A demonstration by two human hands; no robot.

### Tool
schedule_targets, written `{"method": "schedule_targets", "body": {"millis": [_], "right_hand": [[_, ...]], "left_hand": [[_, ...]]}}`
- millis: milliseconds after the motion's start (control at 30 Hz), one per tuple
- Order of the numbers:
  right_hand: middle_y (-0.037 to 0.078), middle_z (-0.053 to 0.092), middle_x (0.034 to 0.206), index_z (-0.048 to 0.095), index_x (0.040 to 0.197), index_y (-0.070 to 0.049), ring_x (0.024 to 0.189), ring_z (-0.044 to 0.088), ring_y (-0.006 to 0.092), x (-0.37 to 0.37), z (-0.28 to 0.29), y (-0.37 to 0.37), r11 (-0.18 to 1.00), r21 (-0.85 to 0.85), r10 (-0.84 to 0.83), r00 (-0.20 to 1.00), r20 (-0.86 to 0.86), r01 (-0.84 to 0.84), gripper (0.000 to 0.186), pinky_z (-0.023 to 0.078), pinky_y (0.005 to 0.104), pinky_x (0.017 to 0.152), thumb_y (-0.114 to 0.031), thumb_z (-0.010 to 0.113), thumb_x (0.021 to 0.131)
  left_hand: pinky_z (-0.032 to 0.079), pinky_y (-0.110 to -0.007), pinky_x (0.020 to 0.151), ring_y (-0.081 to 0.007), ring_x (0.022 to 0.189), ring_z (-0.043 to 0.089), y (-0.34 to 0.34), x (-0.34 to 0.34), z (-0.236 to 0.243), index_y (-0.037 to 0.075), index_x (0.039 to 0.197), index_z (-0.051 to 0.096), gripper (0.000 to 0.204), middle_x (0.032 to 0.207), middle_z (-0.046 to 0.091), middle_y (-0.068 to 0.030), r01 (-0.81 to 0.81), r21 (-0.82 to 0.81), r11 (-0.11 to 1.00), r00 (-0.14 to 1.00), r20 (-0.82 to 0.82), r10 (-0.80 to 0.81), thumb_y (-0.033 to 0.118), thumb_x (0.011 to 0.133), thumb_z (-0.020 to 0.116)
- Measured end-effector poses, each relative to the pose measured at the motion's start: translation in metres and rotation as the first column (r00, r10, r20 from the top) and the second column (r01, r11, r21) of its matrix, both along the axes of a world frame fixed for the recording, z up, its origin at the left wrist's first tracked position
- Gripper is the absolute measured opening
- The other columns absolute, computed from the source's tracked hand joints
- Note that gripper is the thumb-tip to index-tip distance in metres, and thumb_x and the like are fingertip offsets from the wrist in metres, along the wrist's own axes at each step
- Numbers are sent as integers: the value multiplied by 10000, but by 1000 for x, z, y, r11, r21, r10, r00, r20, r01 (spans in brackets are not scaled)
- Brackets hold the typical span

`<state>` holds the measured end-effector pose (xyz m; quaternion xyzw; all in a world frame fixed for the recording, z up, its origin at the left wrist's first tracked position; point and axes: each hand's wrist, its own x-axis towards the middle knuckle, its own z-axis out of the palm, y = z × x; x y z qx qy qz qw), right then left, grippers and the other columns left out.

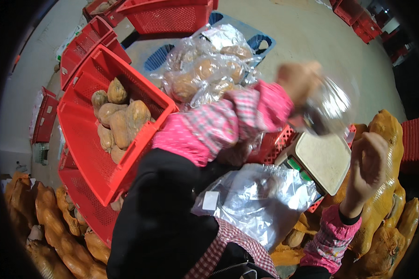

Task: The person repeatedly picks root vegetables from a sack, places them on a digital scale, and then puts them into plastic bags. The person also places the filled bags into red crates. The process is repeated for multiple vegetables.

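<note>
My left hand (299, 80), blurred, is raised at the upper right and grips a shiny clear plastic bag (329, 106) with contents I cannot make out. My right hand (368, 165) is lower at the right, fingers loosely curved with nothing visible in them, beside a scale (319, 158) with a cream platform. A stack of flat plastic bags (253, 204) with white labels lies below the scale. Behind my left arm, bagged squash (195, 76) are piled on a blue pallet (153, 58). A red crate (79, 135) at the left holds several tan squash (122, 125).
More red crates (165, 14) stand at the back, left and far right (361, 25), with a red stack (412, 144) at right. Orange mesh sacks of squash (56, 228) lie at lower left and lower right (377, 200). Grey floor (312, 42) stretches behind the pallet.
</note>
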<state>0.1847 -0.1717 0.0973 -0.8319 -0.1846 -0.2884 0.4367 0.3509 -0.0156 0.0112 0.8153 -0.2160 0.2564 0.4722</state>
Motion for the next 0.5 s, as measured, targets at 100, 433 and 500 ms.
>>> {"method": "schedule_targets", "body": {"millis": [100, 433, 500], "right_hand": [[42, 537, 907, 582, 994, 23, 812, 519, 113, -18, -28, -21, 996, 66, -34, 944, -327, 58, 202, 404, 232, 780, 74, 584, 799], [-9, 557, 751, 580, 967, -30, 624, 503, 61, -269, -206, -129, 561, -66, -326, 147, -934, 825, 97, 415, 196, 553, -55, 575, 873], [-29, 536, 690, 584, 963, -51, 593, 491, 57, -320, -229, -127, 644, -43, -311, 210, -927, 764, 99, 396, 198, 528, -107, 580, 881]], "left_hand": [[459, -348, 527, -236, 574, 576, 111, 45, 18, 31, 819, 644, 305, 646, 598, -105, -207, 145, 967, 908, 396, 135, 281, 935, 514], [444, -492, 828, -407, 978, 578, 298, 145, -114, 69, 976, 663, 332, 998, 628, -225, -484, 470, 738, 729, -251, 637, 297, 877, 442], [480, -460, 767, -358, 896, 616, 331, 185, -141, 86, 992, 671, 290, 968, 645, -203, -232, 920, 316, 731, -50, 681, 256, 874, 467]]}}
